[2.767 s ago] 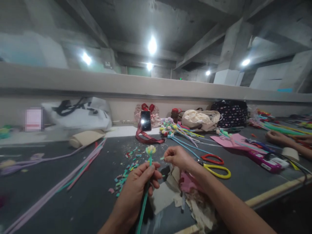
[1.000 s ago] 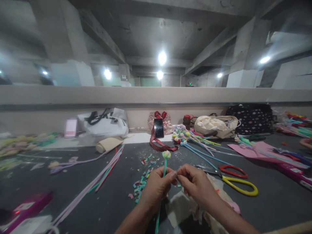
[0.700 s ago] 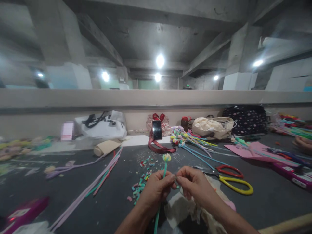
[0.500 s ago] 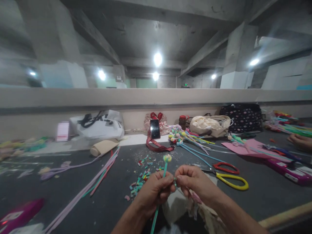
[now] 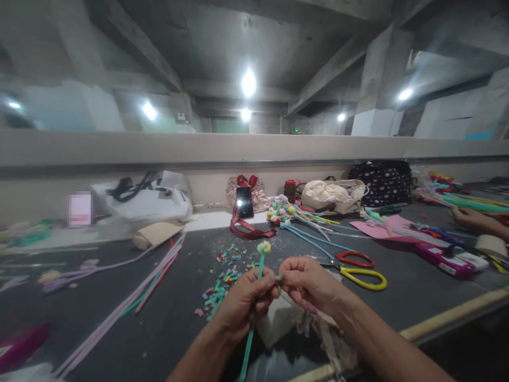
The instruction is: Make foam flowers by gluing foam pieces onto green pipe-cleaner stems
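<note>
My left hand is closed round a thin green stem, which runs up through the fingers at a slight tilt. A small pale yellow and pink flower head tops the stem, just above the fist. Beside it my right hand pinches with thumb and forefinger. A tiny green piece shows between the fingertips of both hands; which hand grips it more firmly I cannot tell. Small cut scraps in green, pink and yellow lie left of my hands.
Scissors with red and yellow handles lie right of my hands. Behind are a bunch of stemmed flowers and a phone. Long lilac strips lie left. Another person's hand is at far right, beyond a purple tool.
The view has turned slightly right and down. My hands stay close together on the stem, and the tiny green piece between the fingertips shows more clearly.
</note>
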`<state>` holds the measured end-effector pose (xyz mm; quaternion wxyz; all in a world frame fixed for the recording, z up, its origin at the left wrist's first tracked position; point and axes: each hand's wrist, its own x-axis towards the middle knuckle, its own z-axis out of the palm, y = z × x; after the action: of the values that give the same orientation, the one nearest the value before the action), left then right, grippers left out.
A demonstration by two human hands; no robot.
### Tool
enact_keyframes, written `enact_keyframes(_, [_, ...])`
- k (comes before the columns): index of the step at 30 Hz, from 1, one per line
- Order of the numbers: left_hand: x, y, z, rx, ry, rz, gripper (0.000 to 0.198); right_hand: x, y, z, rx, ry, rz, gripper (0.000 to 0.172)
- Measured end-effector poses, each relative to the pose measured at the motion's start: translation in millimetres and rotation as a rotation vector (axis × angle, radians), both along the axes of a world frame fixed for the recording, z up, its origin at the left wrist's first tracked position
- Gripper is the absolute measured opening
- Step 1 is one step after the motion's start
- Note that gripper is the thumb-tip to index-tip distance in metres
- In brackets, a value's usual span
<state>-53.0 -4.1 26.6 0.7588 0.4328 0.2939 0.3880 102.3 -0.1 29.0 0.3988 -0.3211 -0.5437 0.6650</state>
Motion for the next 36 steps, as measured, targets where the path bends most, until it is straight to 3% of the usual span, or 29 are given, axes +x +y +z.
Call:
enact_keyframes(8, [2, -2, -1.5, 0.061, 0.064, 0.005, 0.019, 6, -3, 5.1, 0.064, -0.103, 0.006, 0.015])
enact_keyframes(14, [2, -2, -4.2, 0.115, 0.099, -0.003, 0.018, 28, -3, 15.5, 0.232, -0.310, -0.175, 0.017])
enact_keyframes(17, [4, -6, -1.2, 0.096, 0.125, 0.001, 0.019, 60, -4, 14.9, 0.313, -0.465, -0.279, 0.016])
enact_keyframes(21, [11, -10, -1.3, 0.198, 0.266, 0.069, 0.022, 88, -19, 4.3, 0.378, -0.688, -0.310, 0.010])
enact_keyframes(26, [30, 0, -5.9, 0.275, 0.495, 0.092, 0.022, 83, -38, -5.2, 0.668, -1.164, -0.338, 0.030])
enact_keyframes(29, [43, 11, -10.1, 0.380, 0.521, 0.141, 0.018, 78, -37, -6.8, 0.757, -1.336, -0.307, 0.029])
enact_keyframes(32, [53, 20, -18.6, 0.406, 0.579, 0.170, 0.017, 77, -32, -8.9, 0.764, -1.383, -0.313, 0.022])
enact_keyframes(36, [60, 22, -31.4, 0.355, 0.623, 0.183, 0.023, 85, -29, -11.6, 0.689, -1.244, -0.321, 0.020])
